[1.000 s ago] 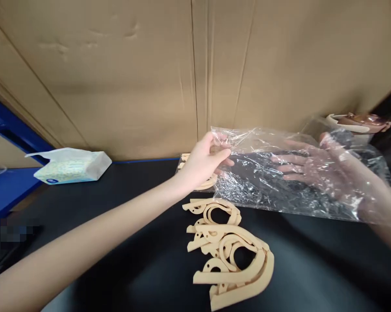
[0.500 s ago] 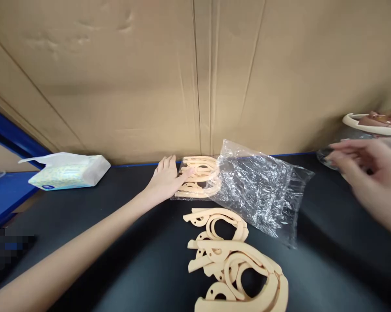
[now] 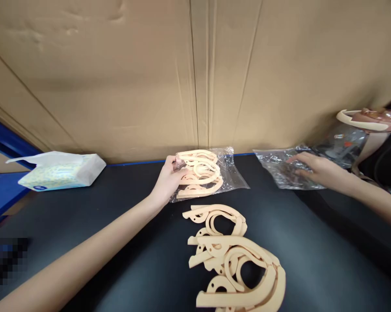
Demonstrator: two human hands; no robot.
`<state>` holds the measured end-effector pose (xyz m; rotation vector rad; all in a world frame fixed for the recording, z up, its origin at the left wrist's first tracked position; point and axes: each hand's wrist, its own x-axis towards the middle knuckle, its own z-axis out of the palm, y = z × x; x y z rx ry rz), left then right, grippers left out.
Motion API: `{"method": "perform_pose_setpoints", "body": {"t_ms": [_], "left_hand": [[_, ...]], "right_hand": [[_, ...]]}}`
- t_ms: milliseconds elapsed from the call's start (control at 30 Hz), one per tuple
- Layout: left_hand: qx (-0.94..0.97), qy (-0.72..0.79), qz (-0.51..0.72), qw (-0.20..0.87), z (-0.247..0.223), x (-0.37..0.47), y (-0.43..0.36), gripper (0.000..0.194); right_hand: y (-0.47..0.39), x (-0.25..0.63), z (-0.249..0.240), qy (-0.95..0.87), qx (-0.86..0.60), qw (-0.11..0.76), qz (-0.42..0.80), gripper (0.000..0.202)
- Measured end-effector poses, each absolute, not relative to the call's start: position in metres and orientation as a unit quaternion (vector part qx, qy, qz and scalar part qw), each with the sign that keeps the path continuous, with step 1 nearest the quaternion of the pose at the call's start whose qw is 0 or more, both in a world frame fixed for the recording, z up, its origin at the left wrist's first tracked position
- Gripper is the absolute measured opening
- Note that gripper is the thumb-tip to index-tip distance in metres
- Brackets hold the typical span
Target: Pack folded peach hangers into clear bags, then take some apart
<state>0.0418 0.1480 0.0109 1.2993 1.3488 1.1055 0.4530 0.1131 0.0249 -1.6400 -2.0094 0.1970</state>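
My left hand (image 3: 168, 178) rests on the left edge of a clear plastic bag (image 3: 231, 177) that holds several tan curved gaskets (image 3: 200, 172), at the back of the black table (image 3: 124, 242); its fingers curl round the stack's edge. My right hand (image 3: 315, 169) lies flat with fingers spread on a second, crumpled clear bag (image 3: 281, 171) at the back right. A loose pile of the same tan curved gaskets (image 3: 234, 255) sits nearer me in the middle of the table, touched by neither hand.
A cardboard wall (image 3: 195, 73) stands right behind the table. A soft tissue pack (image 3: 57, 170) lies at the back left beside a blue frame (image 3: 3, 143). At the far right stand a brownish object with a cream rim (image 3: 370, 119) and more plastic.
Both hands held up the clear bag, then let it drop. My left hand went down onto the bagged gaskets. My right hand reached to the crumpled bag at the back right.
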Motion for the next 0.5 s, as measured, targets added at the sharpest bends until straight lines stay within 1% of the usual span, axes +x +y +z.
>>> {"method": "perform_pose_setpoints", "body": {"t_ms": [100, 167, 267, 400, 500], "left_hand": [[0.487, 0.519, 0.489, 0.504, 0.02, 0.047, 0.141, 0.025], [0.468, 0.501, 0.509, 0.52, 0.027, 0.051, 0.134, 0.029], [0.453, 0.473, 0.528, 0.54, 0.04, 0.054, 0.12, 0.035], [0.447, 0.443, 0.527, 0.571, 0.053, 0.052, 0.101, 0.047], [0.452, 0.419, 0.506, 0.604, 0.054, 0.049, 0.087, 0.061]], "right_hand": [[0.103, 0.425, 0.044, -0.717, -0.608, 0.334, 0.067, 0.038], [0.092, 0.393, 0.051, -0.72, -0.582, 0.36, 0.118, 0.034], [0.088, 0.351, 0.056, -0.711, -0.546, 0.379, 0.228, 0.037], [0.1, 0.327, 0.055, -0.662, -0.527, 0.38, 0.374, 0.051], [0.101, 0.316, 0.052, -0.629, -0.496, 0.354, 0.482, 0.063]]}}
